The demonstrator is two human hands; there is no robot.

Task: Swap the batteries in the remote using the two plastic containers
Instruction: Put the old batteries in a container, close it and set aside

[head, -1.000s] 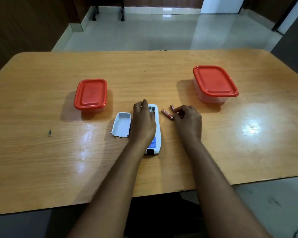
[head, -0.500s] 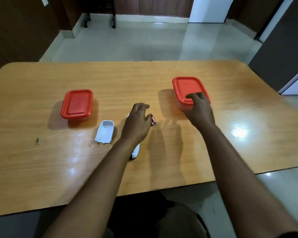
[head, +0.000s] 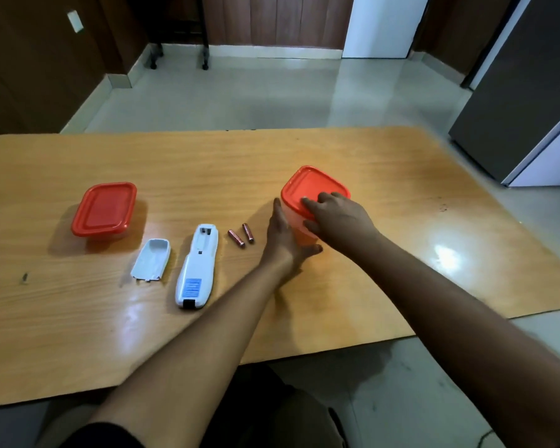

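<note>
On the glossy wooden table, light glares in patches off the varnish, and a small dark mark sits near its left edge. Beyond the far edge lies a pale tiled floor, dark wood-panelled walls, and a grey cabinet at the right.

My right hand lies over the near edge of the red lid on the right-hand container, fingers curled onto the lid. My left hand presses flat and spread against that container's left wall, thumb under its near side. Together they grip it; the container looks tilted, though whether it has left the table I cannot tell.

Just left of my left hand, two AAA batteries lie loose, near each other, not touching. Beside them the white remote lies face down, its battery bay bare. Its battery cover rests inside-up just to the left. The second red-lidded container stands shut, well apart at the far left.
</note>
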